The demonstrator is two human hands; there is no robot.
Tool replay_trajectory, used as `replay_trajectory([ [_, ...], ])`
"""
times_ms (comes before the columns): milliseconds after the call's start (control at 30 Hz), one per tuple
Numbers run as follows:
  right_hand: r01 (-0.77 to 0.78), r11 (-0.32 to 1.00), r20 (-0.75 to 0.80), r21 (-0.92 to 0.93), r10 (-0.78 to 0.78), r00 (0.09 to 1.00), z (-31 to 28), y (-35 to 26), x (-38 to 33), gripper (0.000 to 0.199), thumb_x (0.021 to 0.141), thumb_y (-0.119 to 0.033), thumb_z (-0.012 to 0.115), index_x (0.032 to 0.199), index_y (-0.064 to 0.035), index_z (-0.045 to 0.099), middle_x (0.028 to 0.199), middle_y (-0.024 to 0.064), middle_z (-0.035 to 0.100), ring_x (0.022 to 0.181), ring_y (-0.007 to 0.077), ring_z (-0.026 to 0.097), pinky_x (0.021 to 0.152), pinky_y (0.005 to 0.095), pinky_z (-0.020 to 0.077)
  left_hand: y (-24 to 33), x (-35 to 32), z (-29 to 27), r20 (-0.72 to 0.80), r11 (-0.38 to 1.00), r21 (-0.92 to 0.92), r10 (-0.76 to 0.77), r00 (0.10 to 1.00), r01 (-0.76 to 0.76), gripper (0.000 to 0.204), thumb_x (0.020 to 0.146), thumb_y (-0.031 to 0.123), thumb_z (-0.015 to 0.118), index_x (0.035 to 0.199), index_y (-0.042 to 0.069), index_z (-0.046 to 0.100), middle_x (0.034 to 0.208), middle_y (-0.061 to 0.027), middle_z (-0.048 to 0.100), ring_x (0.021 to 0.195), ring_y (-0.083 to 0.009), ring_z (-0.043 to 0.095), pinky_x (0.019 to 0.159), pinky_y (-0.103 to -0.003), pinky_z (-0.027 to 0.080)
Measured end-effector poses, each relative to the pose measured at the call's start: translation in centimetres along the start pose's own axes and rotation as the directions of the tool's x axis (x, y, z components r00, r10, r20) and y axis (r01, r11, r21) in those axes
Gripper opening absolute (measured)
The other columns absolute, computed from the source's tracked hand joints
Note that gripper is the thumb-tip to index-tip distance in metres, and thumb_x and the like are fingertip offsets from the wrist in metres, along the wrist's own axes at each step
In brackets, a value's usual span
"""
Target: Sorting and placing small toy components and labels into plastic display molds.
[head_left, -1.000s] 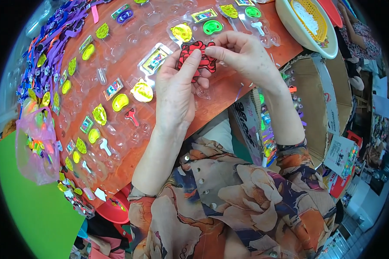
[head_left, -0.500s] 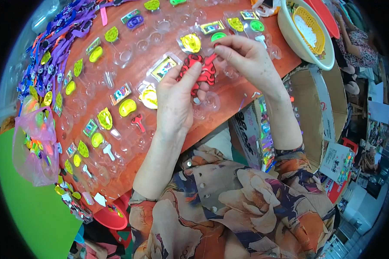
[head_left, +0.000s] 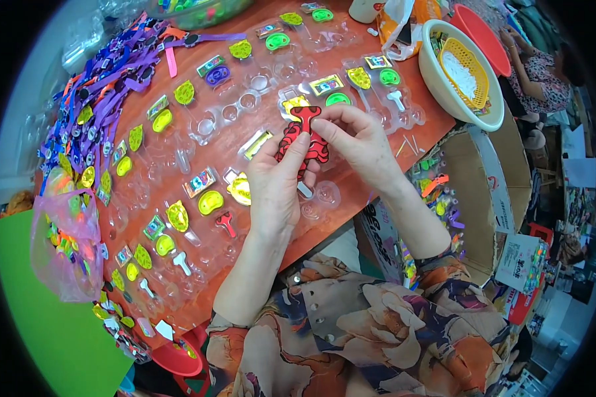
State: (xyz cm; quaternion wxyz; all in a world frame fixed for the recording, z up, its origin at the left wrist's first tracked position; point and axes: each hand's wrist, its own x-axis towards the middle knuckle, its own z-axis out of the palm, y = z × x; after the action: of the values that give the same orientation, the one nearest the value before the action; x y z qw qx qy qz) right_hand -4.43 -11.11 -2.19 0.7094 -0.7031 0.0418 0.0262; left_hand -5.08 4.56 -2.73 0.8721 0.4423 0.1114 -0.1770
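My left hand (head_left: 276,188) is closed on a bunch of red, black-edged cut-out pieces (head_left: 318,152), thumb on top. My right hand (head_left: 361,142) pinches a single red T-shaped piece (head_left: 306,116) upright over the bunch. Under both hands lie clear moulded plastic trays (head_left: 326,193) in rows on the red-brown table. A like red T-shaped piece (head_left: 226,224) sits in a tray left of my forearm. White T-shaped pieces (head_left: 181,263) lie in other trays, along with yellow leaf-shaped parts (head_left: 177,216), yellow oval parts (head_left: 210,202) and small printed cards (head_left: 199,182).
Purple straps with round pieces (head_left: 106,86) heap at the far left, above a pink plastic bag (head_left: 66,251) of small parts. At the right stand a cream basin (head_left: 428,79) with a yellow basket (head_left: 481,89) and cardboard boxes (head_left: 469,172). Another person (head_left: 543,86) sits beyond.
My right hand has brought one red T-shaped piece upright and into full view above the bunch. The view has shifted, showing more of the table's far side.
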Motion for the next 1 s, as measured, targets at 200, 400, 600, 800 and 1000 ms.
replay_trajectory([
  [200,0.178,0.984,-0.141,0.004,-0.176,0.974,-1.1,-0.8,2.8,0.015,0.094,-0.015,0.066,0.102,-0.0023,0.063,0.076,-0.0004,0.062,0.058,0.0053,0.059,0.047,0.0196,0.044,0.0,0.1,-0.2,0.02,0.999,-0.001,-0.047,0.999,0.047,0.02,0.098,0.015,0.067,0.111,0.0,0.065,0.087,-0.0077,0.07,0.063,-0.0096,0.062,0.048,-0.022,0.045],
  [400,0.043,0.903,-0.352,-0.428,-0.211,0.912,-7.4,-0.3,11.3,0.021,0.087,-0.018,0.067,0.091,0.0014,0.06,0.076,0.0057,0.065,0.067,0.0109,0.063,0.057,0.0282,0.05,0.7,-1.0,-0.1,0.024,0.997,-0.044,-0.062,0.998,0.063,0.019,0.098,0.015,0.066,0.11,0.0,0.064,0.087,-0.0074,0.07,0.065,-0.0101,0.063,0.049,-0.022,0.045],
  [600,0.224,0.521,-0.11,-0.824,-0.534,0.838,-11.0,2.2,19.9,0.021,0.093,-0.02,0.064,0.099,0.0005,0.065,0.089,0.0167,0.071,0.085,0.0338,0.07,0.078,0.0401,0.0537,0.2,-1.5,-0.6,0.051,0.99,-0.102,-0.091,0.995,0.096,0.013,0.097,0.012,0.066,0.105,0.003,0.062,0.085,-0.007,0.069,0.064,-0.0124,0.064,0.048,-0.023,0.045],
  [800,0.113,0.081,0.066,-0.99,-0.445,0.893,-8.9,1.6,21.9,0.024,0.094,-0.024,0.06,0.103,-0.0044,0.07,0.106,0.0146,0.07,0.098,0.0365,0.067,0.084,0.0463,0.0535,0.9,-1.9,-1.6,-0.003,0.987,-0.146,-0.071,0.997,0.07,0.013,0.097,0.012,0.066,0.105,0.002,0.063,0.088,-0.0077,0.069,0.064,-0.0121,0.063,0.048,-0.023,0.045],
  [1000,0.216,0.333,-0.052,-0.918,-0.64,0.767,-11.4,3.5,19.1,0.027,0.094,-0.022,0.06,0.11,-0.003,0.071,0.103,0.0181,0.071,0.094,0.0323,0.069,0.082,0.042,0.0538,0.6,-1.1,-2.8,-0.018,0.984,-0.18,0.007,1.0,-0.01,0.013,0.098,0.012,0.065,0.106,0.002,0.062,0.086,-0.0077,0.068,0.066,-0.0119,0.063,0.049,-0.023,0.045],
])
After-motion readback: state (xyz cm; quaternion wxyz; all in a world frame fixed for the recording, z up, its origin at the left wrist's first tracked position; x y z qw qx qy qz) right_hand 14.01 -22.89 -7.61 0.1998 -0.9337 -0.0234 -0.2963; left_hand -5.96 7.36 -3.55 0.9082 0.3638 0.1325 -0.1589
